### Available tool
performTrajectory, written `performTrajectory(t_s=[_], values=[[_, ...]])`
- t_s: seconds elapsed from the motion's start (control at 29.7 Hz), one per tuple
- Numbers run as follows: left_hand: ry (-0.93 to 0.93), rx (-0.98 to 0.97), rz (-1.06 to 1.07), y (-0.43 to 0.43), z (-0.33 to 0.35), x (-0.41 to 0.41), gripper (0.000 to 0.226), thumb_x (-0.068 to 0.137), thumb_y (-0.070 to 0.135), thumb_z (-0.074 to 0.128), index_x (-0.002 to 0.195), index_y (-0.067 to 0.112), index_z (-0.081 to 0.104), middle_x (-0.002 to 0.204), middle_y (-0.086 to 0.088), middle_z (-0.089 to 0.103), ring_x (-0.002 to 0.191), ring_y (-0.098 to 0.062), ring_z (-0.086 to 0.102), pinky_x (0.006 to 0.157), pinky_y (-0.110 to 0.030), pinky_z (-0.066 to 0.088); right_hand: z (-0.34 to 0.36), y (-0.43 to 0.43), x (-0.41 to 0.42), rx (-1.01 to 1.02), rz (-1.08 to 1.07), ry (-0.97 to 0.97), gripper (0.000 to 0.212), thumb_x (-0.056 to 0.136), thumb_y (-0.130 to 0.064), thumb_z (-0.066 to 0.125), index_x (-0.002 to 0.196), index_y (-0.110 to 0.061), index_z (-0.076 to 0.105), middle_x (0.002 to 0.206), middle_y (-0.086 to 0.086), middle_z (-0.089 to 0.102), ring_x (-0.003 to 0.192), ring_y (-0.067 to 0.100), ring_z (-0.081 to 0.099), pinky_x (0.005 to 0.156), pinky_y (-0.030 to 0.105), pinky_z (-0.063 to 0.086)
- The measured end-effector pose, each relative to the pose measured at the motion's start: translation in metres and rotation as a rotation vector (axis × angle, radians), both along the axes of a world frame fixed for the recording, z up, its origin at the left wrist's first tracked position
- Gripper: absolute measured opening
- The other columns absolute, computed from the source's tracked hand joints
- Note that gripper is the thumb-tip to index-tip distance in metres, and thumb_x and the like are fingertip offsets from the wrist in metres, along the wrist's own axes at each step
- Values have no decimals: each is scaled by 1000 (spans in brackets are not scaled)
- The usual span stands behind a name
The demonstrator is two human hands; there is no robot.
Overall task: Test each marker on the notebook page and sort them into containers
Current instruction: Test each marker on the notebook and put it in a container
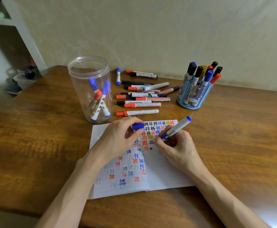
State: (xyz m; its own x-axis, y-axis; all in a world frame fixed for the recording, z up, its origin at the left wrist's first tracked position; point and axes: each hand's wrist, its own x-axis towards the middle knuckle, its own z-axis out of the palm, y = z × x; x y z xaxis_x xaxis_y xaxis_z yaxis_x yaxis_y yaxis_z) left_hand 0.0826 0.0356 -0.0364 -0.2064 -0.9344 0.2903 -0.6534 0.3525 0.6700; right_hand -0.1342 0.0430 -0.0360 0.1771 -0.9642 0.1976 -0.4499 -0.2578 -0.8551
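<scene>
Blue marker (177, 128), uncapped, is held over the open notebook (164, 175). The right hand (175, 145) grips it, fingers (160, 142) curled tightly round the lower barrel. The barrel tilts, its rear end pointing up and away from the notebook's far right corner. The tip is hidden behind the fingers, just above the right page.

The left hand (118, 139) rests over the notebook's left page. Its thumb and forefinger pinch the one blue cap (137, 126), and its other fingers are loosely curled.

Both pages carry rows of test marks in blue, red, black and yellow.

Two containers stand on the counter (35, 145):
- A clear jar (90, 86) stands just beyond the notebook's far left corner. It holds at least three markers: two blue-capped and one red-capped.
- A blue holder (194, 96) stands beyond the far right corner, apart from the notebook. It holds about ten markers: mostly black caps, with blue, red and one yellow.

Loose markers (142, 105) lie beyond the notebook's far edge, between the two containers. There are roughly fourteen, in red, black and blue. They overlap, so the exact count cannot be told.
</scene>
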Motion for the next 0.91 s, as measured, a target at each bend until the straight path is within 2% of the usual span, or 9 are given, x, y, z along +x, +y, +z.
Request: performTrajectory(t_s=[0.1,0.3,0.5,0.71,0.81,0.91], values=[[-5,2,5,0,0,0,27,99,32,64,126,29,63,115,19,65,107,2,61,80,-7,52,2,1,0,32,12,20,12,92,-19,77,82,-20,71,76,-12,71,72,1,69,61,15,51],[5,10,-3,0,-1,0,25,99,33,64,125,30,64,113,20,65,107,7,59,82,-7,51,1,-3,-2,27,-54,-17,11,93,-27,75,87,-19,72,85,-7,75,81,7,73,69,21,58],[-2,13,-5,0,0,0,27,99,33,64,126,30,63,115,19,64,106,3,61,81,-9,52,3,-1,0,44,-12,21,12,93,-19,76,83,-16,70,75,-6,69,68,1,65,59,16,49],[35,0,-18,0,1,1,25,101,25,62,126,28,63,119,21,59,115,3,57,87,-10,52,0,-4,-3,52,-67,-27,12,95,-25,73,86,-17,71,82,-6,74,79,9,71,67,22,57],[41,4,-29,0,2,1,28,101,25,63,129,29,63,122,21,59,118,4,56,88,-12,54,-1,-3,-2,26,-71,-13,14,95,-25,73,83,-18,69,77,-6,71,72,8,68,62,23,54],[61,28,-22,1,4,0,37,99,26,66,133,38,61,123,27,59,119,8,56,82,-10,55,-3,-3,-3,40,-33,6,14,94,-21,74,82,-15,69,75,-5,69,65,4,61,58,18,47]])
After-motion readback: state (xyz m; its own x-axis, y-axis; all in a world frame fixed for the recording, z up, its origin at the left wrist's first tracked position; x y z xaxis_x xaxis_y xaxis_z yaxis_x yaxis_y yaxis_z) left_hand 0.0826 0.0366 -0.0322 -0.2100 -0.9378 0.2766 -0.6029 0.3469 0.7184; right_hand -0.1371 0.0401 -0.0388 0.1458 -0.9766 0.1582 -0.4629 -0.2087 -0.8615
